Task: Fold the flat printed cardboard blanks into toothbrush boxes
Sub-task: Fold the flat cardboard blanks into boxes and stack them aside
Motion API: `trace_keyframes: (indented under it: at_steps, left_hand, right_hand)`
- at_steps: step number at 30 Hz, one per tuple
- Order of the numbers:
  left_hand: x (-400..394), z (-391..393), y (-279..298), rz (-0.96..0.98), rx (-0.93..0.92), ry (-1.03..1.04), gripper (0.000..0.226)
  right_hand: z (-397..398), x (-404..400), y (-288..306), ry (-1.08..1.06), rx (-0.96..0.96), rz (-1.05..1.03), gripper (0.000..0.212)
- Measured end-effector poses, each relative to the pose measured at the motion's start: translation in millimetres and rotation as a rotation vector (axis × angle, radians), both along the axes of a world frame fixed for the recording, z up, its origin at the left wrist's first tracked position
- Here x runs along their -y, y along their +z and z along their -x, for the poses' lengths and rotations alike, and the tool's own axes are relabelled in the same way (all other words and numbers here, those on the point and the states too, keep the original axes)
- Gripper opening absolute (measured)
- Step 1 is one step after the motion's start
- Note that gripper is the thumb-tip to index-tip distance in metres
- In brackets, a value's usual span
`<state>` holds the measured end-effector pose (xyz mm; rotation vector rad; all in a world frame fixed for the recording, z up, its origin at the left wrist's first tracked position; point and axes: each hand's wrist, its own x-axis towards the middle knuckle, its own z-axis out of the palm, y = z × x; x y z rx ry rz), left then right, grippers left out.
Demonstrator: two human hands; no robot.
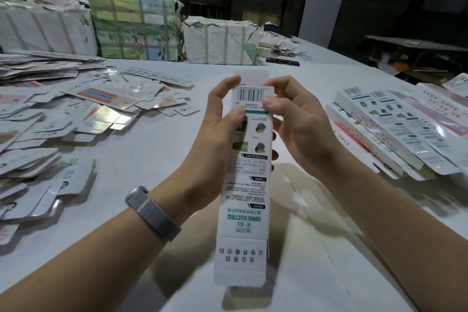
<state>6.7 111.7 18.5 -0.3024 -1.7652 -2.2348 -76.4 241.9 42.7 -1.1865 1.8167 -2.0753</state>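
- The toothbrush box (247,180) is held up above the white table (162,159), long and narrow, with its far flap (250,78) up.
- The left hand (217,119) and the right hand (296,119) pinch its far end, thumbs on the printed face.
- It looks light and thin, easy to crease; I would hold it by the edges.
- Flat blanks (76,114) lie on the left, finished boxes (395,129) on the right.

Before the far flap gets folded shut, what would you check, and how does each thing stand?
1. Both hands on the box: ok; left hand and right hand pinch its far end.
2. Far flap free to fold: ok, it stands up above the barcode.
3. Near flap closed: not ok, open.
4. Box fully squared: cannot tell.
5. Room on the table: ok.
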Motion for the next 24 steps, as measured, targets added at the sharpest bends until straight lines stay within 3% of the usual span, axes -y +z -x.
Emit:
trace_keyframes:
  at_steps: [6, 11, 14, 20, 24]
  left_hand:
    - [-1, -2, 0, 0.028, 0.014, 0.023, 0.047]
    - [0, -3, 0, 0.088, -0.012, 0.025, 0.047]
    - [-3, -3, -3, 0.181, -0.039, 0.008, 0.048]
    - [-2, -4, -3, 0.207, -0.056, -0.023, 0.049]
    - [-3, -4, -1, 0.204, -0.008, -0.021, 0.049]
  right_hand:
    - [0, -1, 2, 0.005, 0.006, 0.091, 0.032]
    - [3, -5, 7, 0.018, 0.075, 0.053, 0.003]
    - [4, -7, 12, 0.003, 0.117, 0.045, 0.022]
    - [7, -10, 13, 0.003, 0.080, 0.013, 0.003]
    - [6, -11, 13, -0.049, 0.025, -0.002, 0.009]
